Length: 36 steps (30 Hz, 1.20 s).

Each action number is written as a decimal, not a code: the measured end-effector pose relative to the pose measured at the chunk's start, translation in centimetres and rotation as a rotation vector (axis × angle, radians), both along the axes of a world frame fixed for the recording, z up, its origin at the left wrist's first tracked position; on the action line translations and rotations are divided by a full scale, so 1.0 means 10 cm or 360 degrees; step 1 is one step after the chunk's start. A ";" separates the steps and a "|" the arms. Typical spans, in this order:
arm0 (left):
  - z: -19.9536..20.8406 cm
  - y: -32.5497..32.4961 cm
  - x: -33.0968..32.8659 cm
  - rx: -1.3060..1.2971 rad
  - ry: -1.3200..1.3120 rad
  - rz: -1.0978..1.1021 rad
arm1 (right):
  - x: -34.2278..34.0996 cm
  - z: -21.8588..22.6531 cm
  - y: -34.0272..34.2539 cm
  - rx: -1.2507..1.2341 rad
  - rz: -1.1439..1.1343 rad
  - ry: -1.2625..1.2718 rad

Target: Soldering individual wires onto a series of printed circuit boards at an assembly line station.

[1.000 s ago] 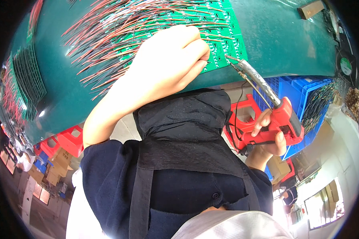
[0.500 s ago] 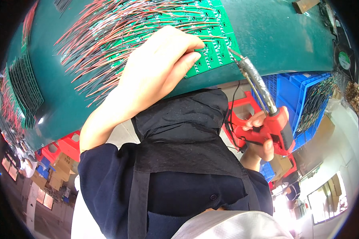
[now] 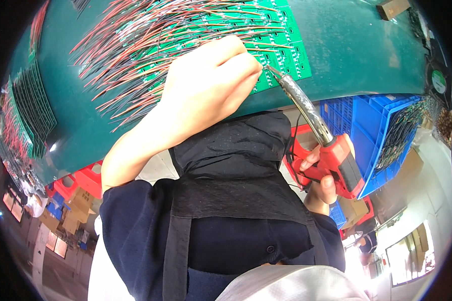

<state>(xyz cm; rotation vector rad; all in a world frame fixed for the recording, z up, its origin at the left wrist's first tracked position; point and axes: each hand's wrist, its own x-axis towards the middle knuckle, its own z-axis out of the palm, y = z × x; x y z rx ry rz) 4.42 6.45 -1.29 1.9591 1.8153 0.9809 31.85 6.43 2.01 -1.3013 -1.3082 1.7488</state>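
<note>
Left hand (image 3: pixel 206 85) presses curled fingers on the green circuit board (image 3: pixel 281 50); right hand (image 3: pixel 326 175) grips a red soldering gun (image 3: pixel 331 155), tip at the board's edge.

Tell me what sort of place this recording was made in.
Most likely an electronics assembly workshop. The right hand holds a red soldering iron to a green circuit board bristling with red and black wires, the left hand rests on the board, and a blue crate stands beside the green bench.
</note>
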 end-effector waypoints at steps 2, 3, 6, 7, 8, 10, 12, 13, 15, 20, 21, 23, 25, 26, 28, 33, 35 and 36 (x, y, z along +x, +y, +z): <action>-0.01 0.01 -0.01 0.0003 -0.0011 -0.0004 | -0.02 0.01 0.00 0.0009 -0.0030 -0.0003; -0.01 0.01 -0.01 0.0007 -0.0022 -0.0006 | -0.02 0.01 0.00 -0.0003 -0.0027 0.0005; 0.02 0.01 0.00 -0.0044 -0.0069 0.0026 | -0.02 0.00 0.00 -0.0006 -0.0009 0.0004; 0.02 0.01 0.01 -0.0046 -0.0067 0.0028 | -0.01 -0.01 0.01 0.0004 0.0004 -0.0007; 0.02 0.02 0.01 -0.0052 -0.0078 0.0037 | -0.01 0.00 0.00 0.0004 0.0003 -0.0008; 0.02 0.02 0.01 -0.0057 -0.0090 0.0045 | -0.01 0.01 0.00 0.0013 -0.0015 -0.0038; 0.01 0.02 0.01 -0.0072 -0.0081 0.0043 | -0.02 -0.05 0.04 0.0082 0.0003 0.0081; 0.01 0.01 0.01 -0.0070 -0.0079 0.0042 | -0.03 -0.08 0.06 0.0151 0.0022 0.0199; 0.03 0.02 0.02 -0.0084 -0.0074 0.0056 | -0.04 -0.08 0.10 0.0188 -0.0007 0.0208; 0.03 0.03 0.01 -0.0070 -0.0071 0.0044 | -0.01 -0.14 0.20 0.0269 0.0023 0.0327; 0.03 0.03 0.01 -0.0068 -0.0082 0.0040 | -0.01 -0.15 0.20 0.0250 0.0014 0.0361; 0.04 0.03 0.01 -0.0067 -0.0081 0.0041 | 0.00 -0.16 0.19 0.0242 0.0015 0.0385; 0.04 0.03 0.02 -0.0065 -0.0080 0.0041 | 0.01 -0.18 0.18 0.0235 0.0016 0.0408; 0.05 0.02 0.02 -0.0086 -0.0095 0.0050 | 0.01 -0.19 0.18 0.0223 0.0006 0.0444; 0.05 0.03 0.02 -0.0105 -0.0112 0.0053 | 0.04 -0.21 0.19 0.0216 -0.0007 0.0478; 0.06 0.03 0.02 -0.0090 -0.0131 0.0053 | 0.07 -0.25 0.20 0.0217 -0.0006 0.0551; 0.06 0.03 0.02 -0.0089 -0.0135 0.0052 | 0.05 -0.24 0.20 0.0216 -0.0006 0.0560; 0.06 0.03 0.02 -0.0090 -0.0141 0.0052 | 0.05 -0.24 0.20 0.0214 -0.0005 0.0566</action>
